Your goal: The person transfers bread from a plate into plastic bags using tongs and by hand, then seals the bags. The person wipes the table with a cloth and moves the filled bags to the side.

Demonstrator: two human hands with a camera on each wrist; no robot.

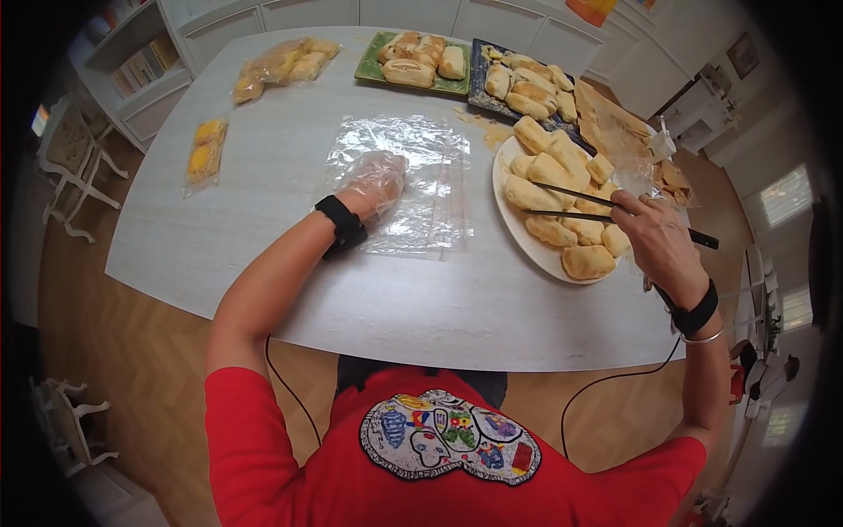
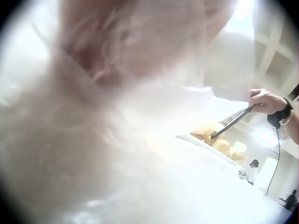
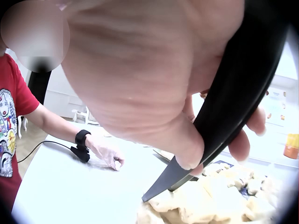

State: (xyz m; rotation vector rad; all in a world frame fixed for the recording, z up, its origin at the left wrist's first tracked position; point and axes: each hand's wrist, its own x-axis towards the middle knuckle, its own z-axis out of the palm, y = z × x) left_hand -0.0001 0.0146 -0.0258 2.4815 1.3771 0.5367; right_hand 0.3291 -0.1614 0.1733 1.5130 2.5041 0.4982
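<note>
In the head view, my right hand [image 1: 657, 235] grips a pair of black chopsticks [image 1: 580, 216] over a white plate [image 1: 507, 218] heaped with pale, rounded bread rolls [image 1: 551, 230]. The chopstick tips stand apart, on either side of a roll near the plate's left side. Fingers curl around the chopsticks [image 3: 205, 135] in the right wrist view, and the tips overlap a roll. My left hand [image 1: 376, 180], covered in thin clear plastic, is over flat clear plastic bags [image 1: 435, 193]. Its fingers look curled; I cannot tell whether they pinch the plastic.
Behind the bags, a green tray [image 1: 364, 66] carries browned rolls, beside a dark blue tray [image 1: 479, 75] with more rolls. Bagged yellow pastries [image 1: 206, 154] lie at the left and bagged rolls [image 1: 285, 66] at the back. Brown paper [image 1: 628, 127] lies past the plate. Cables [image 1: 294, 400] hang at the front edge.
</note>
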